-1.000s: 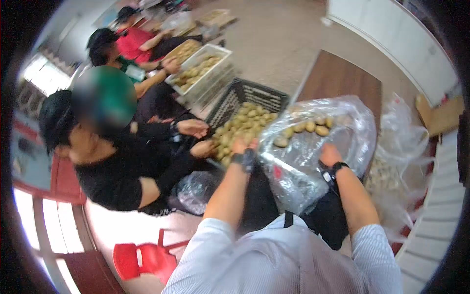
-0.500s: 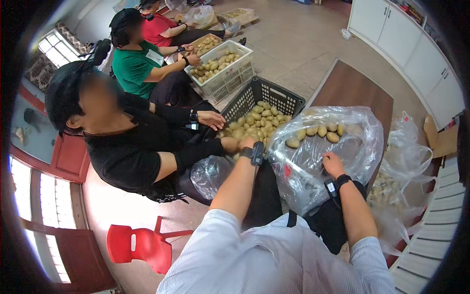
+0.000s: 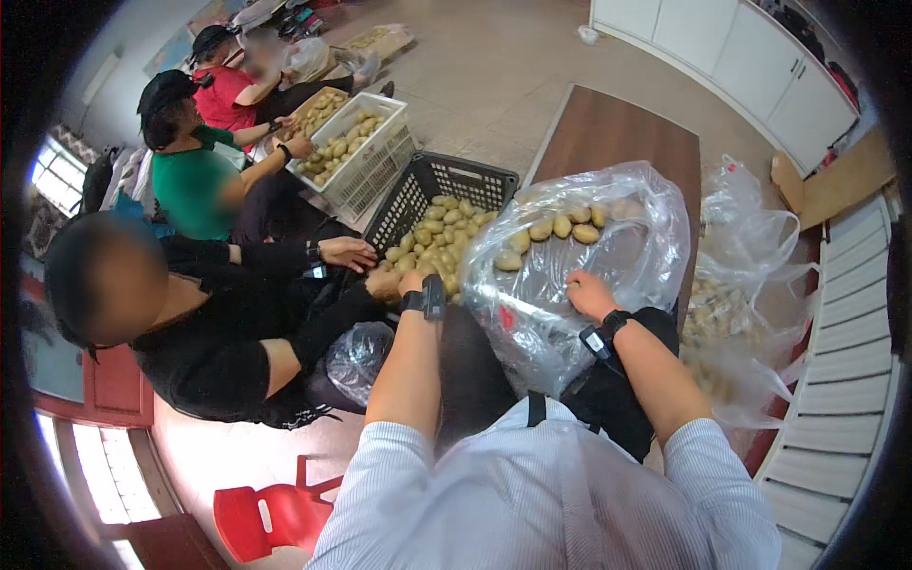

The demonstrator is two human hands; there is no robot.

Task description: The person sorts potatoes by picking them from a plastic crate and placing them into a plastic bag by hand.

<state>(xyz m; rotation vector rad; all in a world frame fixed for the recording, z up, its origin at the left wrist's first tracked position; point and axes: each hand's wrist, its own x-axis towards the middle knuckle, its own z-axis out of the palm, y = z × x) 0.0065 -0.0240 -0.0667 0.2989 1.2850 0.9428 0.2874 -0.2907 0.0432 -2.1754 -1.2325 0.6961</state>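
Observation:
My left hand point(image 3: 415, 282) reaches to the near edge of a black plastic crate point(image 3: 484, 172) heaped with oval brownish-green fruits, which look like kiwifruit point(image 3: 432, 242). Its fingers are mostly hidden, so I cannot see what they hold. My right hand point(image 3: 591, 294) is over a large clear plastic bag point(image 3: 655, 218), with its fingers curled together; anything in them is hidden. Several kiwifruit point(image 3: 562, 227) lie in a curved row inside the bag, beyond that hand. The bag rests on a brown table point(image 3: 608, 133) and hangs toward my lap.
A co-worker in black point(image 3: 218, 313) sits at my left, with both hands by the same crate. Farther off, people work beside a white crate point(image 3: 380, 142) of kiwifruit. Filled clear bags point(image 3: 731, 313) stand at the right. A red chair point(image 3: 275, 518) is at lower left.
My view has turned right, so the scene sits farther left. My left hand stays at the crate and my right hand stays over the bag, fingers still curled.

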